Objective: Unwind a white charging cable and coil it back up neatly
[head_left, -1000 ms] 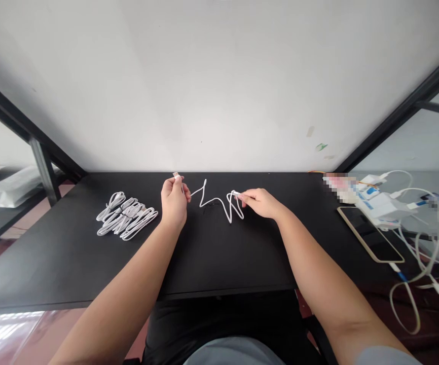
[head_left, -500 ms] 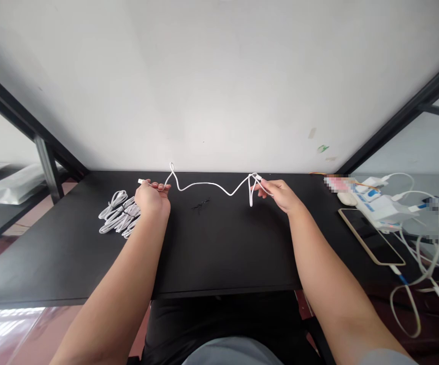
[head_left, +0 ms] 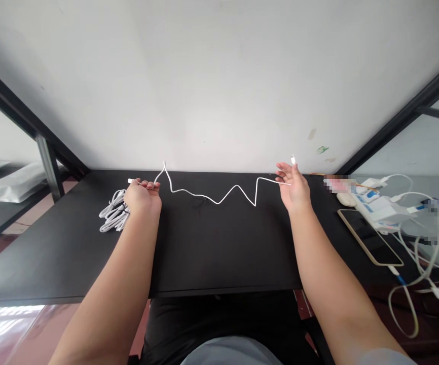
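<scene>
Nearest first: black counter (head_left: 219, 258), smooth-looking and dark. Off to the right, phone (head_left: 369, 237), screen up, with a charging lead (head_left: 401, 279) at the near end. Over to the left, coiled cables (head_left: 113, 215), bunched together and partly hidden behind the left arm.

Next up, left hand (head_left: 142, 196): palm up, fingers loosely curled, closed around one end of the white cable (head_left: 218, 203), with the left plug (head_left: 130, 181) poking out on the outer side. Now across to the right hand (head_left: 294, 190): palm turned inward, fingers half spread, thumb apparently pinning the other end, right plug (head_left: 293, 159) pointing up.

And between the two, slung over the counter in loose zigzags, plenty of slack! Light, by the look of it; soft and bendy, yet full of set-in kinks, so likely to spring back a little. Slippery or not, impossible to tell. Stiffest at the plugs: best gripped there, by the housings, sparing the thin necks behind, probably the most fragile spots.

Farthest back, pale wall (head_left: 219, 86).
</scene>
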The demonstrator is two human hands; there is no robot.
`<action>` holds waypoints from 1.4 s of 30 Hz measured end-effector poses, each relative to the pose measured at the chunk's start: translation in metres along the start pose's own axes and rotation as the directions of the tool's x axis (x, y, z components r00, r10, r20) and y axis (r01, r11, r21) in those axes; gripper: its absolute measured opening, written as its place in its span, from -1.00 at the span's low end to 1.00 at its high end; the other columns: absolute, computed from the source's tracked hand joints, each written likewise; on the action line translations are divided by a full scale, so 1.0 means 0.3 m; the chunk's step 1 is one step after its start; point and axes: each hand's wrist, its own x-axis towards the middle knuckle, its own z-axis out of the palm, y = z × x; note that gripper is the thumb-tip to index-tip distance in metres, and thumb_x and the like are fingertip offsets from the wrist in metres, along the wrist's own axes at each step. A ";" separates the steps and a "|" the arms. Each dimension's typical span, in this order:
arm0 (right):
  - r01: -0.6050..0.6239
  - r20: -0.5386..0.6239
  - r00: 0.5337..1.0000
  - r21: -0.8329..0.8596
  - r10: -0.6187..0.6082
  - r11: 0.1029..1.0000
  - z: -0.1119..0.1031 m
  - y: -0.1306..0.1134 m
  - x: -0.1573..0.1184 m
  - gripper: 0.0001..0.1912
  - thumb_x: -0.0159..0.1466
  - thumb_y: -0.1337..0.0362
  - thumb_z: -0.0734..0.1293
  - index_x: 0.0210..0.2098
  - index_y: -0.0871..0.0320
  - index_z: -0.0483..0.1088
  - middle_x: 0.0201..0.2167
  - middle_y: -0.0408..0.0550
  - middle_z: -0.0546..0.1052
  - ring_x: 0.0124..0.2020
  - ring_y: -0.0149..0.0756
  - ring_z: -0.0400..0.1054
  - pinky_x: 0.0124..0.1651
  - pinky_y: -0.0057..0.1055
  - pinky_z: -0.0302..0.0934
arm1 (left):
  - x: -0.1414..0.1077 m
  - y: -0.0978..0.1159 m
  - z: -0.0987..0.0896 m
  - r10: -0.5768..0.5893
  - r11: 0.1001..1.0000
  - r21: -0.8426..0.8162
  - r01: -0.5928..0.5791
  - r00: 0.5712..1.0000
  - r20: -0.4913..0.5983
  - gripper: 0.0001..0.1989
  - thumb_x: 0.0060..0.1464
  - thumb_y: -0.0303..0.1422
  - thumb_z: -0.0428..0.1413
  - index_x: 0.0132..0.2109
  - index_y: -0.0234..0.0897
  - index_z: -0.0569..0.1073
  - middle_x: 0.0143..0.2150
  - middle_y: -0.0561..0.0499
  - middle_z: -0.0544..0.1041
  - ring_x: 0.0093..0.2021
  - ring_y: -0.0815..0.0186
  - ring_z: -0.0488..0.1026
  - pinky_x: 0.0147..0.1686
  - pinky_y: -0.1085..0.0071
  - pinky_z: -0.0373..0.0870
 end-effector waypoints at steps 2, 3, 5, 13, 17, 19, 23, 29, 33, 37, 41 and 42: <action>-0.007 0.046 0.999 0.024 0.006 1.000 0.000 -0.011 -0.002 -0.53 0.29 -0.19 0.26 -0.20 0.07 0.50 -0.19 0.02 0.59 -0.25 -0.27 0.46 -0.13 -0.30 0.37 | -0.023 -0.017 0.008 -0.014 1.000 0.028 0.012 0.997 0.069 -0.79 0.30 -0.55 -0.12 -0.31 -0.25 0.26 -0.57 0.19 0.14 -0.64 0.51 0.12 -0.53 0.50 0.30; -0.008 0.077 0.997 0.009 0.007 1.000 0.004 -0.017 -0.007 -0.52 0.31 -0.20 0.22 -0.18 0.05 0.48 -0.28 -0.02 0.56 -0.31 -0.28 0.44 -0.13 -0.28 0.37 | -0.039 -0.030 0.012 -0.009 0.999 0.040 0.004 0.993 0.115 -0.82 0.29 -0.53 -0.08 -0.30 -0.26 0.29 -0.56 0.19 0.17 -0.63 0.51 0.14 -0.53 0.50 0.31; -0.006 0.137 0.990 -0.055 0.014 0.998 0.023 -0.029 -0.026 -0.51 0.33 -0.21 0.15 -0.11 0.00 0.44 -0.41 -0.09 0.48 -0.44 -0.30 0.36 -0.18 -0.27 0.36 | -0.078 -0.063 0.020 0.034 0.993 0.100 -0.065 0.958 0.284 -0.89 0.26 -0.46 0.01 -0.28 -0.26 0.33 -0.55 0.18 0.21 -0.63 0.50 0.19 -0.54 0.49 0.33; -0.057 0.447 0.887 -0.140 0.115 0.988 0.163 -0.024 -0.165 -0.71 0.32 0.03 0.26 -0.14 0.08 0.44 -0.34 -0.08 0.45 -0.32 -0.30 0.34 -0.18 -0.32 0.29 | -0.270 -0.164 0.019 -0.111 0.866 0.391 -0.313 0.641 0.760 -0.66 0.10 -0.11 0.26 -0.15 -0.30 0.49 -0.44 0.02 0.49 -0.45 0.31 0.51 -0.51 0.40 0.50; 0.032 0.517 0.851 -0.225 0.092 0.974 0.191 -0.009 -0.210 -0.77 0.30 0.16 0.19 -0.30 0.11 0.44 -0.51 -0.15 0.31 -0.43 -0.30 0.23 -0.24 -0.30 0.21 | -0.318 -0.179 0.010 -0.229 0.834 0.470 -0.290 0.593 0.772 -0.61 0.10 -0.07 0.26 -0.12 -0.31 0.50 -0.25 -0.16 0.62 -0.21 0.19 0.60 -0.32 0.36 0.54; 0.078 0.533 0.843 -0.249 0.070 0.965 0.199 -0.013 -0.226 -0.76 0.29 0.19 0.16 -0.37 0.11 0.41 -0.52 -0.13 0.30 -0.40 -0.27 0.23 -0.20 -0.27 0.20 | -0.324 -0.183 0.008 -0.231 0.833 0.464 -0.300 0.574 0.786 -0.62 0.12 -0.07 0.24 -0.10 -0.30 0.49 -0.17 -0.21 0.65 -0.10 0.15 0.60 -0.22 0.33 0.54; 0.092 0.540 0.840 -0.227 0.047 0.969 0.219 -0.022 -0.250 -0.73 0.30 0.17 0.12 -0.48 0.09 0.28 -0.44 -0.05 0.34 -0.34 -0.20 0.26 -0.15 -0.23 0.21 | -0.322 -0.191 0.005 -0.210 0.841 0.429 -0.331 0.530 0.821 -0.65 0.16 -0.09 0.22 -0.09 -0.27 0.45 -0.12 -0.22 0.65 0.00 0.11 0.59 -0.10 0.27 0.50; -0.076 0.525 0.845 -0.069 0.101 0.995 0.242 -0.017 -0.257 -0.76 0.24 0.21 0.07 -0.54 0.07 0.14 -0.45 -0.02 0.34 -0.33 -0.17 0.26 -0.12 -0.21 0.21 | -0.323 -0.197 0.002 -0.222 0.842 0.422 -0.335 0.499 0.838 -0.67 0.19 -0.11 0.20 -0.08 -0.24 0.39 -0.09 -0.22 0.65 0.00 0.09 0.59 -0.14 0.28 0.48; -0.165 0.550 0.821 -0.031 0.155 0.986 0.245 -0.026 -0.259 -0.76 0.22 0.19 0.08 -0.55 0.07 0.12 -0.46 -0.02 0.33 -0.35 -0.18 0.25 -0.15 -0.21 0.21 | -0.327 -0.196 0.006 -0.225 0.850 0.420 -0.316 0.504 0.834 -0.66 0.17 -0.11 0.21 -0.10 -0.25 0.37 -0.09 -0.24 0.65 -0.03 0.10 0.60 -0.20 0.31 0.47; -0.184 0.547 0.818 -0.042 0.177 0.982 0.248 -0.033 -0.262 -0.77 0.21 0.18 0.10 -0.56 0.07 0.11 -0.46 -0.01 0.34 -0.35 -0.17 0.24 -0.16 -0.21 0.22 | -0.330 -0.195 0.011 -0.223 0.854 0.422 -0.305 0.518 0.826 -0.64 0.14 -0.09 0.24 -0.11 -0.25 0.38 -0.11 -0.24 0.65 -0.08 0.10 0.61 -0.25 0.33 0.46; -0.198 0.558 0.812 -0.007 0.168 0.980 0.250 -0.028 -0.263 -0.76 0.23 0.22 0.09 -0.56 0.08 0.14 -0.47 -0.02 0.34 -0.36 -0.19 0.24 -0.17 -0.23 0.21 | -0.328 -0.198 0.010 -0.224 0.852 0.425 -0.306 0.520 0.824 -0.64 0.15 -0.09 0.23 -0.10 -0.26 0.38 -0.11 -0.24 0.65 -0.10 0.10 0.62 -0.27 0.33 0.46; -0.195 0.558 0.812 -0.014 0.170 0.981 0.249 -0.026 -0.263 -0.76 0.24 0.22 0.09 -0.55 0.08 0.13 -0.48 -0.02 0.34 -0.36 -0.19 0.25 -0.18 -0.23 0.21 | -0.327 -0.200 0.008 -0.223 0.849 0.427 -0.310 0.521 0.824 -0.64 0.16 -0.10 0.23 -0.10 -0.26 0.38 -0.11 -0.24 0.65 -0.10 0.10 0.62 -0.27 0.33 0.47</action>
